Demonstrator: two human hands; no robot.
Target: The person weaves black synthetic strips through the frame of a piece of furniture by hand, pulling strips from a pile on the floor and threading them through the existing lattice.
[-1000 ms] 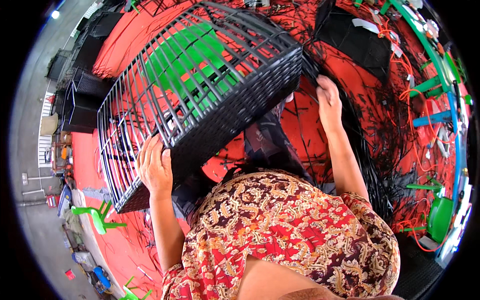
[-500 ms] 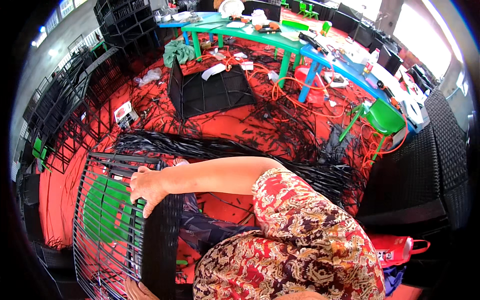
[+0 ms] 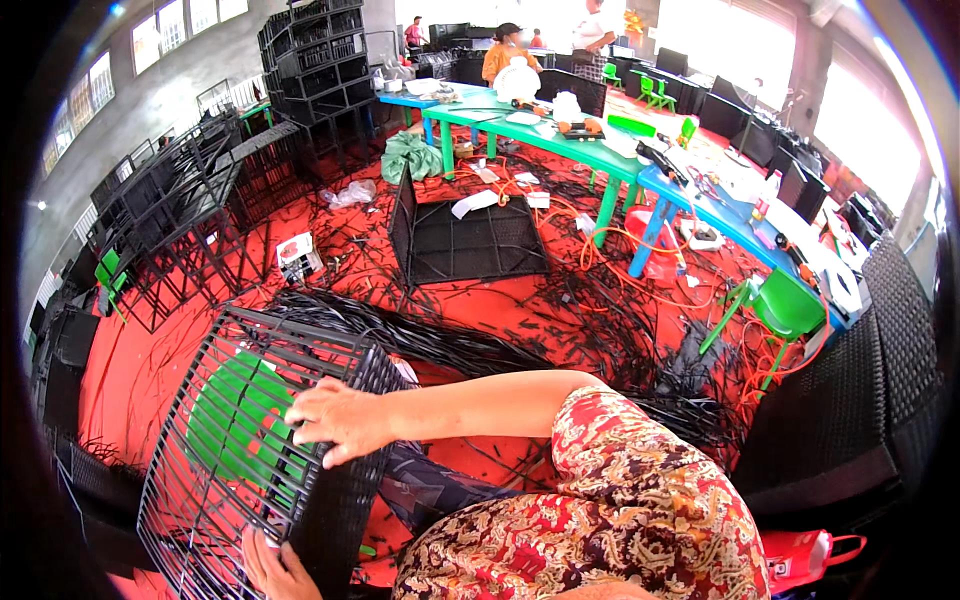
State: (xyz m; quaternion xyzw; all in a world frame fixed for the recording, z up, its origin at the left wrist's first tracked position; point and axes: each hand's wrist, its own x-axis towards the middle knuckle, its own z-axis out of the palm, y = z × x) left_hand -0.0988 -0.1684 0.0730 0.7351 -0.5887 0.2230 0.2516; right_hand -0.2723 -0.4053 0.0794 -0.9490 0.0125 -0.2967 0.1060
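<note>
The black slatted frame (image 3: 338,505) lies beneath both hands, extending leftward over a green seat (image 3: 215,418). We rest our right grip (image 3: 345,418), fingers bent, across its slatted edge and our left grip (image 3: 276,570) nearer us along that edge; whether either is clamped, we cannot tell.

This is a large weaving workshop. A long bundle of black strips (image 3: 430,338) lies across the red, strip-littered floor (image 3: 125,350). A slatted, woven-sided piece (image 3: 338,505) sits near left, a larger black woven piece (image 3: 835,410) at right, and stacked black frames (image 3: 315,80) far left. Orange-and-black tools (image 3: 580,131) lie on a green table (image 3: 608,165); other people (image 3: 508,62) are at the far side.
</note>
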